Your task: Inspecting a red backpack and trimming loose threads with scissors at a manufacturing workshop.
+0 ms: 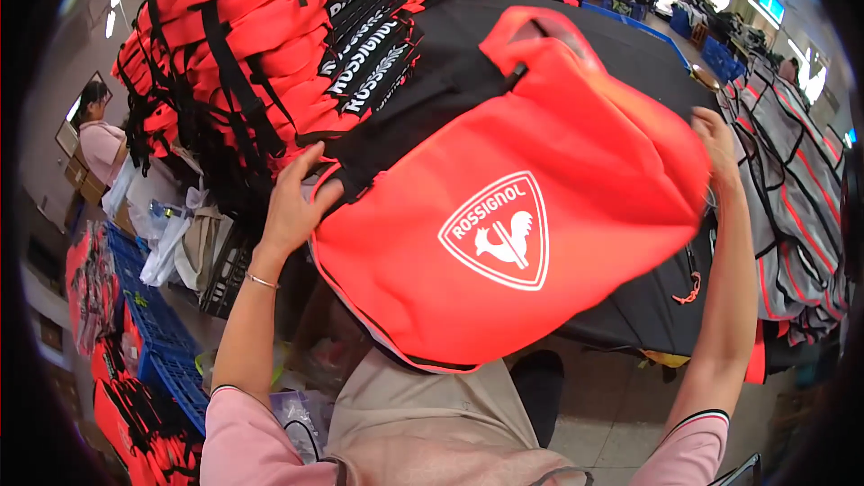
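— Where's that one got to?

— The red bag [513, 216] is up in the air over the black tabletop [630, 45], facing her. Her left hand [292, 202] grips its black-strapped edge, fingers curled round it; her right hand [717, 146] holds the far side, though I can't tell how the fingers close.

— Much done?

— Plenty, I'd judge: a big stack of red bags [270, 45] is piled at her left. This one isn't on it yet. More red ones lie in the blue crates [153, 333] on the floor.

A bright red bag [540, 189] with a white shield emblem and black strap. At ten o'clock, a stack of red bags [270, 45] with black-and-white panels; a black table [630, 45] lies beneath.
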A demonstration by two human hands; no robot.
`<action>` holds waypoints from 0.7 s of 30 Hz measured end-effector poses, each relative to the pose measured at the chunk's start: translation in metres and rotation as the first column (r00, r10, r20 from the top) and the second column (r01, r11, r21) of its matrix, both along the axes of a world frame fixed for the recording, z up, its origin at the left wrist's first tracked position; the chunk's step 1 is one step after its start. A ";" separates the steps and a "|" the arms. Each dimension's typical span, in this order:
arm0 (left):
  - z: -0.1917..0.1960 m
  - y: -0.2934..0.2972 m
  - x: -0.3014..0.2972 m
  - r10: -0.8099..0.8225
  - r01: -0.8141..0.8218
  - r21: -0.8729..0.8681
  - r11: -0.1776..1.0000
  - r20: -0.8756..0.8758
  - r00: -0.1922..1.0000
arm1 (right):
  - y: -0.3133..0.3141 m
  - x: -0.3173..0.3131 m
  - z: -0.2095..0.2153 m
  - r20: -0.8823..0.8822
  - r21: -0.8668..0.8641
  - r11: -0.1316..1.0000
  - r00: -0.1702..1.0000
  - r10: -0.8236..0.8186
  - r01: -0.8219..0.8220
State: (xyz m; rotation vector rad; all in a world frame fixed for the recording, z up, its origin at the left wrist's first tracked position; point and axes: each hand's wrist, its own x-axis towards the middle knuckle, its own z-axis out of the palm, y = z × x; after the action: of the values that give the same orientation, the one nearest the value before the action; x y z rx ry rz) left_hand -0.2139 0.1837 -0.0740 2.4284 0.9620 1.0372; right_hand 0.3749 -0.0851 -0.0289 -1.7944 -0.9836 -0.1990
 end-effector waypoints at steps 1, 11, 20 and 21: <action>-0.014 0.005 -0.003 -0.031 0.039 0.073 0.997 -0.102 0.994 | -0.016 0.024 0.003 -0.024 -0.104 0.971 0.976 -0.217 0.214; -0.059 0.012 0.005 0.117 -0.132 0.105 0.986 0.130 0.985 | 0.054 -0.238 -0.131 0.517 -0.516 0.856 0.795 0.316 -0.005; -0.044 -0.056 -0.025 0.147 -0.150 0.039 0.988 0.056 0.988 | 0.051 -0.269 -0.095 0.037 -0.618 0.746 0.939 0.343 -0.248; -0.039 -0.066 -0.035 0.138 -0.139 0.017 0.990 0.041 0.990 | 0.035 -0.297 -0.073 -0.182 -0.583 0.686 0.893 0.411 -0.434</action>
State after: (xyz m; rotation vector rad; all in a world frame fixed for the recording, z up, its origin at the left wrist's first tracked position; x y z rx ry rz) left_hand -0.2488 0.1179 -0.1131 2.3749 1.1255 1.1421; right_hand 0.0775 -0.0503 -0.1021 -2.0582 -1.5314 0.5103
